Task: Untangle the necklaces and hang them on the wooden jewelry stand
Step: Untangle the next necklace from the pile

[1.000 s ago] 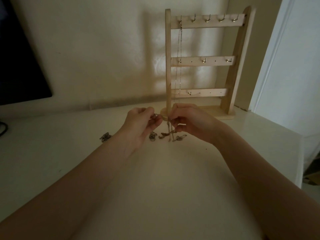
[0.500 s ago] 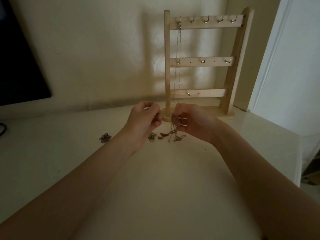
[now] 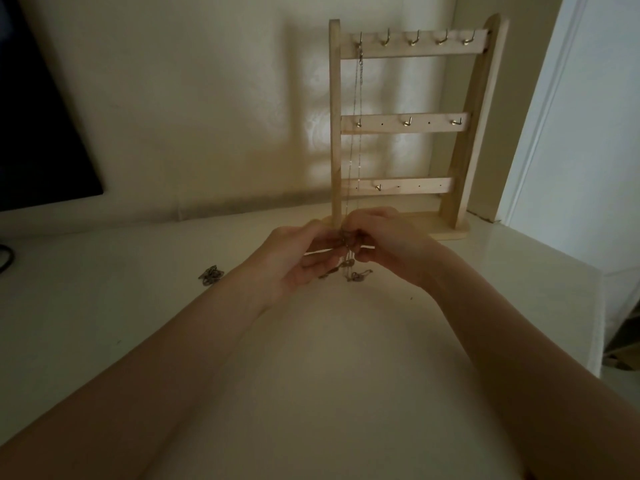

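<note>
Fingers of the left hand (image 3: 298,258) and right hand (image 3: 388,242) pinch the knotted chain (image 3: 348,261) between them, likely picking it apart; beyond them, one necklace (image 3: 358,109) hangs on the wooden stand (image 3: 460,133).

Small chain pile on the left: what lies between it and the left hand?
Only bare table between the small chain pile and the left hand, in the head view.

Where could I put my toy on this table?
The bare near stretch of table between the two forearms. It is crowded by the left hand and right hand, where the tangled necklaces lie before the wooden stand.
</note>
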A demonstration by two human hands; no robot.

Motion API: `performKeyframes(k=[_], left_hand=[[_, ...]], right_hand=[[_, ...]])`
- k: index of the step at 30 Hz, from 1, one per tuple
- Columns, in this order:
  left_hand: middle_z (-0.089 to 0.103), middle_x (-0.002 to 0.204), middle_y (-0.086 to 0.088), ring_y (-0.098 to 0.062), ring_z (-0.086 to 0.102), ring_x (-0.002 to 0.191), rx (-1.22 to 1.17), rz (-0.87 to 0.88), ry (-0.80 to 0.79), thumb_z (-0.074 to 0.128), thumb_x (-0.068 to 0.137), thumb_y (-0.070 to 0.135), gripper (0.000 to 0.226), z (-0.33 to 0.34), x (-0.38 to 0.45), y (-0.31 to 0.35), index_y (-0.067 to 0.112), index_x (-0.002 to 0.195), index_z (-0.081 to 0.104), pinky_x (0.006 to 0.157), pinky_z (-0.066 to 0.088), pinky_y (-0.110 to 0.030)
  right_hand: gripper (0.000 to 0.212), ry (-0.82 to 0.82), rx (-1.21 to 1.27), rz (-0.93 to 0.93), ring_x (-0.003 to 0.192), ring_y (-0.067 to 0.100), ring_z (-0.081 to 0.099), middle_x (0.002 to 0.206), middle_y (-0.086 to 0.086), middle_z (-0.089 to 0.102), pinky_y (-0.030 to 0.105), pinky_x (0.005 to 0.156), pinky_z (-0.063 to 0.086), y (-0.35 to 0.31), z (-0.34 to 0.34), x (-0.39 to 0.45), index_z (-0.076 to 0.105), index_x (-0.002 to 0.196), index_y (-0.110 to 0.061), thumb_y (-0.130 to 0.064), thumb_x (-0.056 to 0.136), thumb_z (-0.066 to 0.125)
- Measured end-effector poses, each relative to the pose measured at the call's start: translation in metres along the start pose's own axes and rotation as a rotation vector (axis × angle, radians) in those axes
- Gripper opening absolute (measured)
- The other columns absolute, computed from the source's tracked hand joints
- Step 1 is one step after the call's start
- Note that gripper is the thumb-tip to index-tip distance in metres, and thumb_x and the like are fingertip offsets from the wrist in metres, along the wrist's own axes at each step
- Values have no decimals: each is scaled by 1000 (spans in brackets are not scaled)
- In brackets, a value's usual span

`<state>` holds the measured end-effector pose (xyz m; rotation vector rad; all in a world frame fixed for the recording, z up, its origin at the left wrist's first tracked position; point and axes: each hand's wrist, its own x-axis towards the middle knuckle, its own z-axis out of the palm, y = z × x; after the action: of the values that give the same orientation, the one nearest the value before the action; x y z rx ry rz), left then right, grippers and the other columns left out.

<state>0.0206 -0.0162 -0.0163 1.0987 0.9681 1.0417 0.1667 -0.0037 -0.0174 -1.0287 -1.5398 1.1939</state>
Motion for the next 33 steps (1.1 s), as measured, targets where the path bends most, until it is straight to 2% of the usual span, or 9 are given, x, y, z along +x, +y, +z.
performKeyframes(k=[4,8,11,16,22,25,29,33], left_hand=[[68,76,-6,-5,64,59,30,42,1,63,84,8,9,-2,2,-2,1,89,67,55,50,-12],[65,69,-5,-5,61,55,15,44,40,63,84,7,7,-4,5,-1,1,84,66,55,52,-14],[62,66,-5,-5,59,52,105,82,59,62,85,9,10,-3,6,-2,0,82,64,55,52,-14],[62,63,-2,-1,59,50,236,109,29,60,86,5,9,-1,2,-6,0,80,64,53,49,-11],[59,68,-5,-7,56,55,154,90,113,59,85,4,10,-5,5,-2,2,76,61,55,51,-13],[61,66,-5,-8,56,56,77,61,120,58,85,3,6,-4,4,0,0,82,62,53,49,-13],[57,60,-4,-6,51,46,-43,28,138,54,86,1,8,-5,5,3,-1,83,61,46,46,-12],[51,63,-5,-9,45,50,-57,64,174,51,88,2,17,-7,7,2,5,72,55,43,42,-15]], right_hand=[[22,-24,-41,-6,60,10,45,66,3,49,21,53,37,0,-1,-1,55,66,-8,-5,87,50],[23,-27,-20,-3,59,10,44,65,0,49,20,51,38,0,-1,-1,54,65,-11,-5,86,50],[23,-23,-16,-2,59,10,44,62,-3,50,21,53,37,1,-1,-1,54,64,-12,-4,85,50],[26,31,-218,-47,59,9,45,63,-2,53,19,53,39,4,3,0,58,63,-13,-7,87,53],[13,75,-116,-70,62,11,49,68,5,56,19,57,42,3,0,2,64,76,1,-4,86,58],[16,74,-101,-63,65,12,49,70,7,55,20,60,43,3,-1,2,65,85,10,-4,86,58],[11,34,-108,-26,62,9,50,63,0,55,19,57,43,2,-2,2,66,80,3,-4,85,59],[14,-63,-98,16,60,5,52,64,-2,54,22,61,42,2,-1,1,64,93,8,-3,86,57]])
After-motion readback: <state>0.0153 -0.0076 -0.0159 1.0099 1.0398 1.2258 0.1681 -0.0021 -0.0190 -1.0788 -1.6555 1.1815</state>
